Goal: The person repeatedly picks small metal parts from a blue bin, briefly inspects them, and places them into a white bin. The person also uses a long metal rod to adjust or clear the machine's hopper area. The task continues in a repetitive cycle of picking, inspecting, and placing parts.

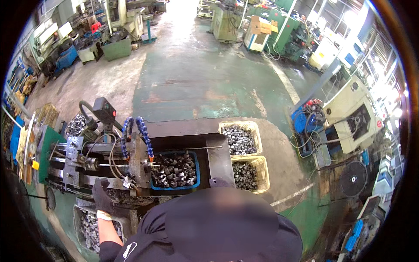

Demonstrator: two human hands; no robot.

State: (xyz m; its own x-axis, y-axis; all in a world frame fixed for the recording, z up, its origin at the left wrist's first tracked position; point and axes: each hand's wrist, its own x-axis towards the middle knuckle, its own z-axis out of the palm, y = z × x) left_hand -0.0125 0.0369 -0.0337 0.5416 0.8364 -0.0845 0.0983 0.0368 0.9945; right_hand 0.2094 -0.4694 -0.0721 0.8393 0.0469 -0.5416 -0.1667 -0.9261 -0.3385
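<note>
My left hand point(103, 196), in a dark glove with a pale cuff, is at the front rail of a machine tool point(74, 160) with a horizontal spindle. Its fingers are partly bent, and whether they hold anything is unclear. Two blue segmented coolant hoses point(144, 134) point down at the spindle end. Below them, a blue crate point(198, 170) holds many dark metal rings point(173, 170). A dark glove-like patch, seemingly my right hand point(222, 182), shows at the near edge of the sheet-metal tray point(220, 160); most of it is hidden behind my blurred body.
Two cream plastic baskets point(261, 137) point(266, 177) of small metal parts stand right of the tray. A grey crate point(77, 222) of metal pieces is beneath my left arm. A control box point(104, 109) rises behind the machine. A fan point(353, 179) and more machinery point(350, 114) stand farther right.
</note>
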